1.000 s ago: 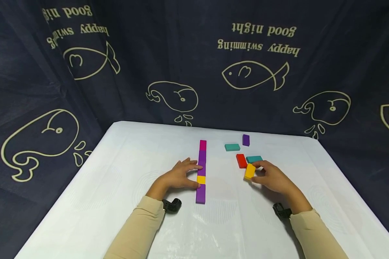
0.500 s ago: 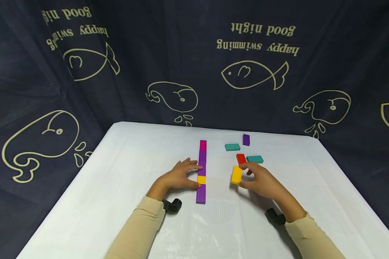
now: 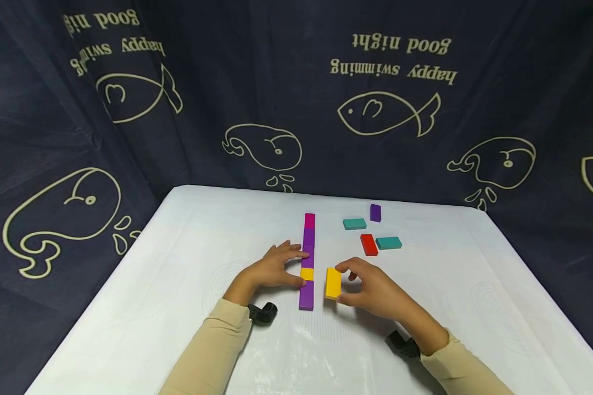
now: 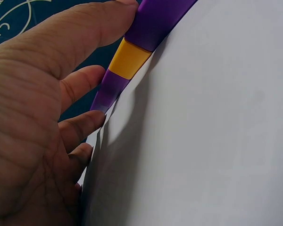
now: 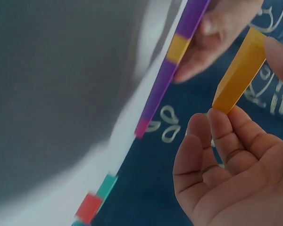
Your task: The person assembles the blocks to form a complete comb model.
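A straight row of domino-like blocks runs away from me on the table, with a pink block (image 3: 309, 220) at its far end. Nearer come purple ones, a yellow piece (image 3: 307, 274) and a purple block (image 3: 306, 296) at the near end. My left hand (image 3: 273, 267) rests along the row's left side, thumb and forefinger extended and touching it on either side of the yellow piece. To the right of the row, my right hand (image 3: 375, 288) pinches a yellow block (image 3: 333, 283) by its ends between thumb and fingertips. The right wrist view shows this yellow block (image 5: 239, 70) held tilted.
Back right on the white table (image 3: 188, 230) lie a red block (image 3: 369, 244), a teal block (image 3: 389, 243), another teal block (image 3: 354, 224) and a purple block (image 3: 375, 213). A dark printed curtain (image 3: 296, 82) hangs behind the table's far edge.
My right hand has carried the yellow block leftward and a little nearer to me, from beside the red and teal blocks to close beside the row. My left hand has stayed in place.
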Tool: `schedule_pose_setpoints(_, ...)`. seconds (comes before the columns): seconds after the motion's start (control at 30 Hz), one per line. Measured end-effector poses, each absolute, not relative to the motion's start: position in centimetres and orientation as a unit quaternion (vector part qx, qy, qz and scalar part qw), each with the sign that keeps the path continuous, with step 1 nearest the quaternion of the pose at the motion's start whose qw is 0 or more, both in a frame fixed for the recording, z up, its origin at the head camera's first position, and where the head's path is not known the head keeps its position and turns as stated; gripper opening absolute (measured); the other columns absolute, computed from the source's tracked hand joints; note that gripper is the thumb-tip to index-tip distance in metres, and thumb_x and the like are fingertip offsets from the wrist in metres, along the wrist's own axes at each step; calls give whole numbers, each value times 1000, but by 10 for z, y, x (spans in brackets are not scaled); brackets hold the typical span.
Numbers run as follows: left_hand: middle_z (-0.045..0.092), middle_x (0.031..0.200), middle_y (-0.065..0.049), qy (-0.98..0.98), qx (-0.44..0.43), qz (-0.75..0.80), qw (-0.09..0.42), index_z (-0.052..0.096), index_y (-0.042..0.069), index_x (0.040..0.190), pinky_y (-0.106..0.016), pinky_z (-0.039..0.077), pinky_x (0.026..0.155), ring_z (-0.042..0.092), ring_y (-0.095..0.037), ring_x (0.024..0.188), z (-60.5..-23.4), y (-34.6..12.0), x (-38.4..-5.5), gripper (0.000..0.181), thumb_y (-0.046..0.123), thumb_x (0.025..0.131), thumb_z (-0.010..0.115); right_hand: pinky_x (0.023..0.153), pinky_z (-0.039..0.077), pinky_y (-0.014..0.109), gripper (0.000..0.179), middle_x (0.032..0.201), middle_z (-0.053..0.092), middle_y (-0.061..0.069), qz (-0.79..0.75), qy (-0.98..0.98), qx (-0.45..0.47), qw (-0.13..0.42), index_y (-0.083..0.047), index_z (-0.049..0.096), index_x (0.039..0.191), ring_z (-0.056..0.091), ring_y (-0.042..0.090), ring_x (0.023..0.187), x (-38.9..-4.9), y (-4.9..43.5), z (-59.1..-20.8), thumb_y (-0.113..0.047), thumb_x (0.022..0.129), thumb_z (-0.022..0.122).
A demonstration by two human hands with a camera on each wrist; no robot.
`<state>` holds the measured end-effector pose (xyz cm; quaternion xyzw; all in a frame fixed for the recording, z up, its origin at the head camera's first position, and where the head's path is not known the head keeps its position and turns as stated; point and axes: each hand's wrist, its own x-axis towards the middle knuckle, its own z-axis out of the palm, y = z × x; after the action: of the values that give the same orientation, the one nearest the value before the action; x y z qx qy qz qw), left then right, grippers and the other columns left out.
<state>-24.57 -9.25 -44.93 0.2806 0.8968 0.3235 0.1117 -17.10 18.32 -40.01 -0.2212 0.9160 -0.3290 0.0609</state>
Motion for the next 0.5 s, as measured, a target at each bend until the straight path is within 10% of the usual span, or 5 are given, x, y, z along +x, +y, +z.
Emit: schedule_pose_setpoints(0.5, 39, 155, -6, 897, 288, 321, 102, 57, 21, 141, -51, 3, 121, 16, -30, 150, -447, -93, -244, 68, 37, 79, 80, 94, 51, 38, 50, 118, 60, -12, -310, 896, -301, 101, -21, 61, 124, 58, 15, 103, -150, 150, -408, -31, 79, 83)
